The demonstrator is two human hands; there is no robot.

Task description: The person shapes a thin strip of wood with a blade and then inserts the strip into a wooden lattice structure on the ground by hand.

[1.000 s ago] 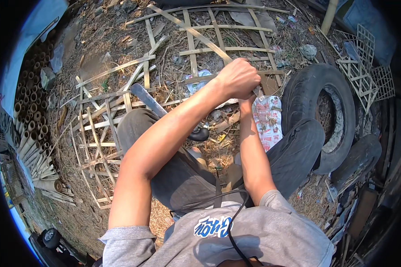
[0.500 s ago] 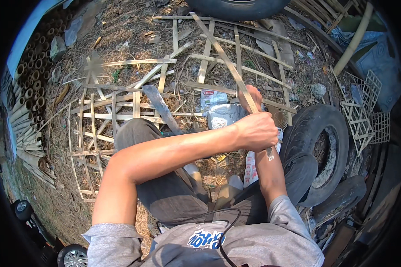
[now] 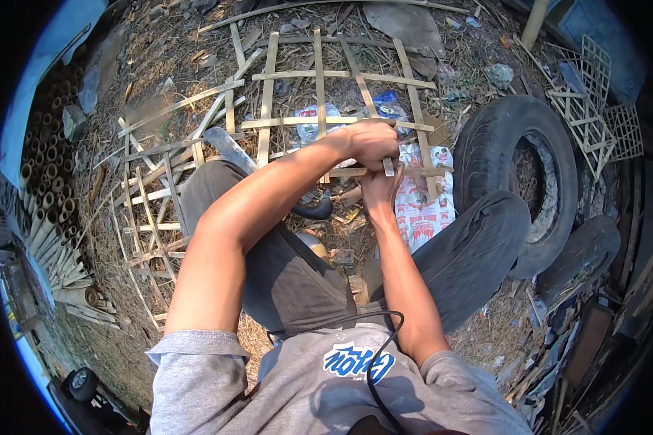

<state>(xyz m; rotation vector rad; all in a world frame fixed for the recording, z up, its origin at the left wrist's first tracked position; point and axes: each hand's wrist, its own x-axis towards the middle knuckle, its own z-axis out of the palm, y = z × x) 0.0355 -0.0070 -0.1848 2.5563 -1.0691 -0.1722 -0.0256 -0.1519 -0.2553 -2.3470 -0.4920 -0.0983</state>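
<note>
In front of me lies a lattice of crossed bamboo slats (image 3: 267,94). One slanting bamboo slat (image 3: 358,81) runs through it toward me, its cut end poking out under my left fist. My left hand (image 3: 370,141) is closed around this slat. Just below it, my right hand (image 3: 381,192) is closed at the lattice's near cross slat (image 3: 432,171); its fingertips are partly hidden by the left hand. A large knife lies by my left knee, its blade (image 3: 228,148) and dark curved handle (image 3: 315,209) showing on either side of my left forearm.
A tyre (image 3: 479,152) stands at my right, beside a red-and-white printed plastic sheet (image 3: 428,217). Another slat lattice (image 3: 152,217) lies left of my knee. Bamboo poles (image 3: 47,196) are stacked at far left. Small woven lattices (image 3: 588,130) rest at far right.
Both hands have moved forward and left in view. The slat's raised length now lies lower, in line with the lattice. My left hand is now beyond the right. The whole view has shifted.
</note>
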